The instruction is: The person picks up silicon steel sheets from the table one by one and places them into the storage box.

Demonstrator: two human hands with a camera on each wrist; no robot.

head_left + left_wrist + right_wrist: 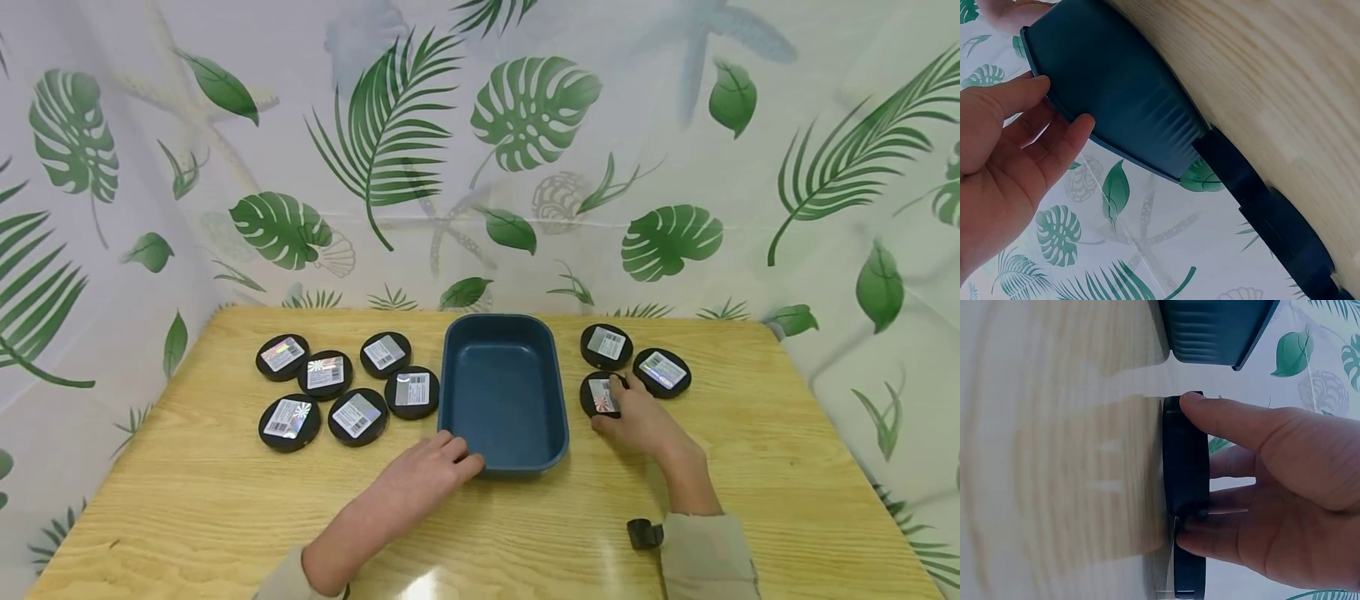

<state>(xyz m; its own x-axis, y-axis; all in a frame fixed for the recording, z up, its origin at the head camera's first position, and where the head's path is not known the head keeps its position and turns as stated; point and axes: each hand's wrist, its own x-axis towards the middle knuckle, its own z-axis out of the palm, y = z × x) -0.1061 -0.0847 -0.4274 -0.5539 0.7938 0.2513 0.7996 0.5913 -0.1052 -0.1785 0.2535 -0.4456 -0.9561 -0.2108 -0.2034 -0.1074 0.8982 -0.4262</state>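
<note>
A dark blue rectangular bin (pixel 502 400) stands mid-table. My left hand (pixel 431 475) holds its rim at the near left corner; in the left wrist view, thumb and fingers of the left hand (pixel 1016 144) meet the rim of the bin (pixel 1104 81). To the right of the bin, my right hand (pixel 641 421) grips a flat black disc (pixel 600 393) with a silver label. In the right wrist view the thumb of the right hand (pixel 1285 481) lies on one end of the disc (pixel 1186 456), fingers at the other. The disc appears to rest on the table.
Two more labelled discs, one disc (pixel 607 347) behind and another disc (pixel 662 372) to the right, lie near my right hand. Several similar discs (pixel 325 373) spread left of the bin. A small black object (pixel 643 533) is by my right sleeve. Leaf-patterned cloth (pixel 450 167) hangs behind the wooden table (pixel 225 508).
</note>
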